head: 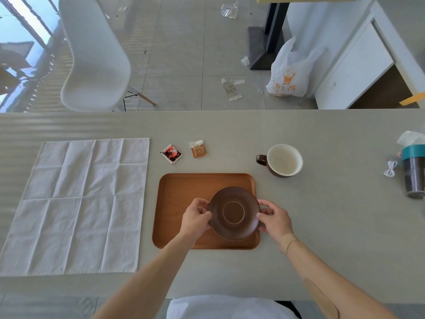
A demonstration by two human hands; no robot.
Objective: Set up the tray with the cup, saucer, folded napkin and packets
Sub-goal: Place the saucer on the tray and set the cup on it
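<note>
**Saucer held over the tray in both of your hands**

Grey tabletop is filling the middle and lower part of the frame, with a tiled floor running across the top. A white moulded chair is standing at the upper left, and a white plastic bag with orange print is slumping against a white cabinet at the upper right.

You are gripping the dark brown saucer at centre frame. Your left hand is curling around its left rim, thumb on top and fingers tucked under, pinching the edge. Your right hand is doing the same on the right rim, thumb and bent fingers clamping the edge. The saucer is sitting over the right half of the wooden tray, and its near edge is tilting slightly; whether it is touching the tray floor is unclear.

The cloth napkin is lying fully unfolded and creased at the left of the frame, just beside the tray. Two packets are resting above the tray: a red and black packet and, to its right, a tan packet. The brown cup with a pale inside is standing upright off the tray's upper right corner, handle pointing left.

At the right edge, a dark canister with a teal band is standing beside a coiled white cable.
</note>
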